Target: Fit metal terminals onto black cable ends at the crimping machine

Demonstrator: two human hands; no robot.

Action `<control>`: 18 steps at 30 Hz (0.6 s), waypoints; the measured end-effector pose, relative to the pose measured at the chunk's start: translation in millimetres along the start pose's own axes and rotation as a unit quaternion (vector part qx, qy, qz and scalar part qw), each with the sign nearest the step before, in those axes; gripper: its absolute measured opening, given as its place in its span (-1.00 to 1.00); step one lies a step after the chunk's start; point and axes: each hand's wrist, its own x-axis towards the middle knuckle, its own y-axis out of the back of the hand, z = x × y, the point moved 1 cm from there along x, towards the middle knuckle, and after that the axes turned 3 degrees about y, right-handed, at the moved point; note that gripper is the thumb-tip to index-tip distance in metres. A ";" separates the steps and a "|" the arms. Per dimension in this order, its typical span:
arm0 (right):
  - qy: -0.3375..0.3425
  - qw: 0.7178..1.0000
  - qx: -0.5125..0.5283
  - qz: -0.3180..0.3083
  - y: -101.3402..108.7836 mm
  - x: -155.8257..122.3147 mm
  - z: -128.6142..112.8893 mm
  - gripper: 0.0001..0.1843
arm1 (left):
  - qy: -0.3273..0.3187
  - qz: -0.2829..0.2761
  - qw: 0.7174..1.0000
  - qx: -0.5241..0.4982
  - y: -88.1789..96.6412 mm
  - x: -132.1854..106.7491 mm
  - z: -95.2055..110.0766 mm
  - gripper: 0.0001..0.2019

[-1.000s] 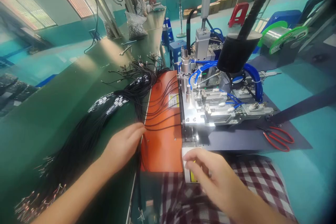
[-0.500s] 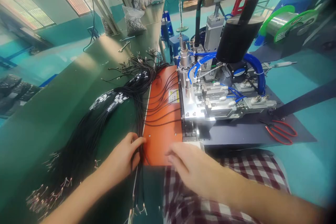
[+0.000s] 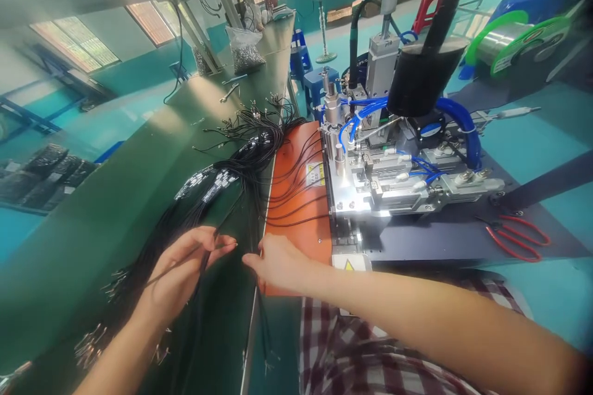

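A thick bundle of thin black wires (image 3: 204, 197) with metal end terminals lies across the green bench (image 3: 115, 197) and fans onto an orange plate (image 3: 301, 241). My left hand (image 3: 183, 271) rests on the bundle's near part, its fingers curled round a few black wires. My right hand (image 3: 275, 262) reaches across from the right to the orange plate's near left corner, fingers pinched together at a wire by the bench edge. The two hands are a few centimetres apart.
A metal machine (image 3: 384, 179) with blue air hoses and a black cylinder (image 3: 419, 83) stands right of the orange plate. Red-handled scissors (image 3: 516, 237) lie on its dark base. Bags of small parts (image 3: 248, 49) sit far along the bench. Blue and red stools stand behind.
My right hand crossed leftward from the machine's front to the wires at the plate's corner. My left hand shifted left and gathered wires. The camera view turned slightly left.
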 end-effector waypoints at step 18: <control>0.226 0.902 -0.367 0.009 -17.6 22.9 -16.6 -0.53 | -0.094 -0.058 0.982 0.155 16.4 2.7 -1.4 -0.90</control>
